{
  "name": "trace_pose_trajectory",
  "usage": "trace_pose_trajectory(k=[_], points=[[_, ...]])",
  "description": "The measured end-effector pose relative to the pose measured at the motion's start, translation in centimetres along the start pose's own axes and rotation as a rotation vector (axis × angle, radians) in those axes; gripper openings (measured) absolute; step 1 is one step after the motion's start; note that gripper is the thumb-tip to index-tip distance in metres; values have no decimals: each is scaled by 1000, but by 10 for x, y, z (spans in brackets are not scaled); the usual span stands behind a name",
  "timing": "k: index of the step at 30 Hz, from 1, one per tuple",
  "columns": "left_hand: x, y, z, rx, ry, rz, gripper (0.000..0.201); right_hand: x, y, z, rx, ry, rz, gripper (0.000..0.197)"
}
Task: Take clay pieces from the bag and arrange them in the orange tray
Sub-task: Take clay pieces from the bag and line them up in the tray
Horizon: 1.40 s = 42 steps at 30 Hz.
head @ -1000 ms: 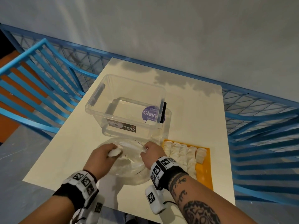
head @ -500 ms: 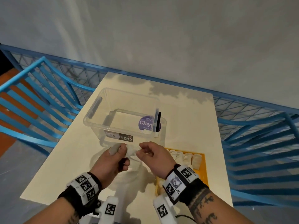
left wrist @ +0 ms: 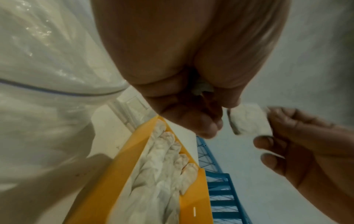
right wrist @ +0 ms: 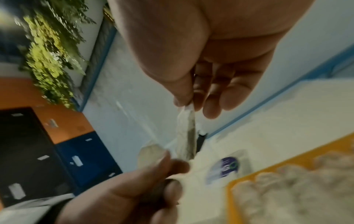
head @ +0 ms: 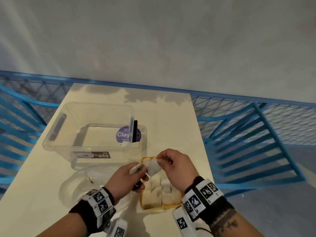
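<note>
The orange tray [head: 143,206] lies on the table's near right, packed with several white clay pieces [head: 165,184]. Above its far end my right hand [head: 160,160] pinches a flat white clay piece [head: 153,167] by its top edge, so it hangs down. Just left of it, my left hand [head: 138,169] grips a second, smaller clay piece [head: 135,167] between thumb and fingers. The two pieces are close together, and whether they touch is unclear. The clear plastic bag [head: 80,183] lies crumpled on the table to the left of the tray. The left wrist view shows the tray [left wrist: 114,181] below my hands.
A clear plastic box [head: 89,132] with a purple clay label [head: 122,135] stands on the table behind the bag and tray. Blue metal railings [head: 256,134] surround the table on both sides and behind. A grey wall rises beyond.
Both hands rose from the bag and moved right, over the orange tray. The clay they held together half a second ago now shows as one piece in each hand.
</note>
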<state>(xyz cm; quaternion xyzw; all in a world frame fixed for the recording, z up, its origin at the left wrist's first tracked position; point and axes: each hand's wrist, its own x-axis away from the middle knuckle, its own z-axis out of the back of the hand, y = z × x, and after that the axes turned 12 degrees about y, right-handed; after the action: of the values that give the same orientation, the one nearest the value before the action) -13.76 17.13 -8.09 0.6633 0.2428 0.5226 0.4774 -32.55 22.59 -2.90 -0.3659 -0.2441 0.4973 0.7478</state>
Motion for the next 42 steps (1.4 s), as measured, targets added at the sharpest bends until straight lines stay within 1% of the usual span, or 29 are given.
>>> trace_pose_trajectory(k=[3, 6, 10, 13, 15, 18, 20, 23, 29, 38, 40, 42], points=[[-7, -9, -4, -157, 91, 25, 24, -7, 32, 28, 170, 31, -38, 9], [-15, -22, -5, -319, 170, 7, 19, -12, 63, 49, 339, -23, -87, 11], [-27, -36, -10, -466, 198, 3, 12, -13, 92, 54, 523, -192, -140, 9], [-34, -45, -14, -598, 203, 13, 24, -13, 104, 47, 593, -359, -144, 13], [-36, -49, -16, -676, 202, 3, 32, -16, 109, 39, 686, -464, -106, 17], [-36, -50, -17, -720, 197, -1, 34, -28, 115, 29, 816, -559, -48, 23], [-37, -51, -17, -704, 197, 7, 34, -37, 114, 23, 884, -565, 9, 23], [-39, -51, -15, -717, 178, 19, 35, -52, 114, 16, 914, -523, 70, 23], [-42, -53, -14, -736, 173, 28, 39, -76, 121, 11, 918, -482, 73, 20], [-43, -52, -15, -755, 191, 23, 49, -84, 127, 3, 865, -451, 102, 20], [-43, -49, -17, -748, 192, 17, 47, -84, 126, 4, 854, -460, 98, 22], [-42, -45, -19, -733, 204, -11, 36, -83, 122, 5, 819, -454, 70, 24]])
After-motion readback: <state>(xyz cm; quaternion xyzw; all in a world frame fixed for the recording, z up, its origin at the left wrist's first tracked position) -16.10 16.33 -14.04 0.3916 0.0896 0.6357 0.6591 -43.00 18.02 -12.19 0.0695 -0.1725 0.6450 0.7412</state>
